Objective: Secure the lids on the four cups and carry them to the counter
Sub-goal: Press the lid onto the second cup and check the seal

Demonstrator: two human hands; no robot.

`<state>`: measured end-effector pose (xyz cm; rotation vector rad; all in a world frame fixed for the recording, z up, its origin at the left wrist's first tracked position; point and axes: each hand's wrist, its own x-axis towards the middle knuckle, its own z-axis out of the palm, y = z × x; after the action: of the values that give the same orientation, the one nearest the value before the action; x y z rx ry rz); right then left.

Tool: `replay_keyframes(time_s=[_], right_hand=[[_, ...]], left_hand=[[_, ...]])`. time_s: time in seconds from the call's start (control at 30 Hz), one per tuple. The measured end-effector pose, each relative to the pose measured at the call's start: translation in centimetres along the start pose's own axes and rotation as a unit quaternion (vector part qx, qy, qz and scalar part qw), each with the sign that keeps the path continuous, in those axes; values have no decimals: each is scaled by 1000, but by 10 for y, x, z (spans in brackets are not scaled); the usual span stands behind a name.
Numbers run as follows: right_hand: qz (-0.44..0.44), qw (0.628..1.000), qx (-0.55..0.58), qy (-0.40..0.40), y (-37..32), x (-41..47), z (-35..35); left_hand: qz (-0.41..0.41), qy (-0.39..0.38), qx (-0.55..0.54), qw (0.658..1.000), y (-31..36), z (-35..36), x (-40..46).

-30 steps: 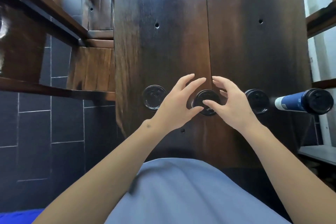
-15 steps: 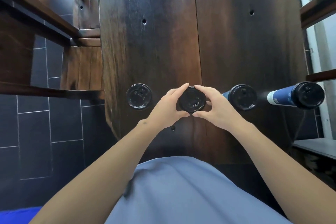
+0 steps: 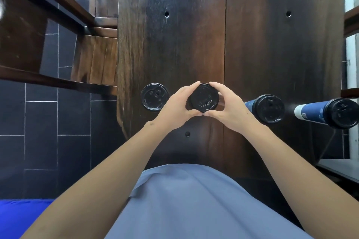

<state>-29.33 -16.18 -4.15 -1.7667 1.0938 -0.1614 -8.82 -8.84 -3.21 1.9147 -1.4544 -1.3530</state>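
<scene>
Seen from above, a dark wooden table [image 3: 194, 25] carries 4 cups in a row near its close edge, each capped with a black lid. At far left stands the first cup [image 3: 154, 97], seen straight down so only its lid shows, with no hand on it. Just beside it, the left hand [image 3: 175, 109] curves around the left side of the second cup's lid [image 3: 203, 97], fingers wrapped over the far rim and thumb at the near rim. The right hand [image 3: 231, 109] mirrors it on the lid's right side, and the 2 thumbs meet at the near edge, so both hands are closed around this 1 lid, pressing on its rim. The cup beneath is hidden, so whether the lid is fully seated is hard to tell. Right of the hands sits the third cup [image 3: 269, 108], a sliver of blue wall showing under its lid. Furthest right, at the table's edge, the fourth cup [image 3: 330, 112] shows a blue body with a white band near its base. Dark tiled floor [image 3: 48, 118] lies to the left, and a grey-blue garment [image 3: 194, 203] fills the foreground.
</scene>
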Motion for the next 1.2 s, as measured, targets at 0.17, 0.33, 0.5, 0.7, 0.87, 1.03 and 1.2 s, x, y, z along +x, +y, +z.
replay_keyframes(time_s=[0.17, 0.33, 0.5, 0.7, 0.87, 1.03, 1.2], right_hand=[[-3, 1000, 20, 0, 3, 5, 8], [76, 995, 57, 45, -6, 18, 9], [165, 972, 20, 169, -28, 52, 27], [192, 958, -110, 183, -35, 77, 46], [189, 948, -167, 192, -37, 78, 54], [181, 944, -193, 199, -37, 77, 58], [184, 935, -216, 214, -40, 76, 60]], left_hand=[[0, 8, -2, 1000, -5, -2, 2], [-11, 26, -30, 999, -9, 1, 2], [-36, 39, -80, 995, -5, 1, -2], [-48, 38, -79, 995, 11, 1, -3], [-63, 52, -104, 991, 12, 1, -6], [-73, 70, -142, 985, 11, 7, -11], [-76, 73, -146, 984, 10, 7, -9]])
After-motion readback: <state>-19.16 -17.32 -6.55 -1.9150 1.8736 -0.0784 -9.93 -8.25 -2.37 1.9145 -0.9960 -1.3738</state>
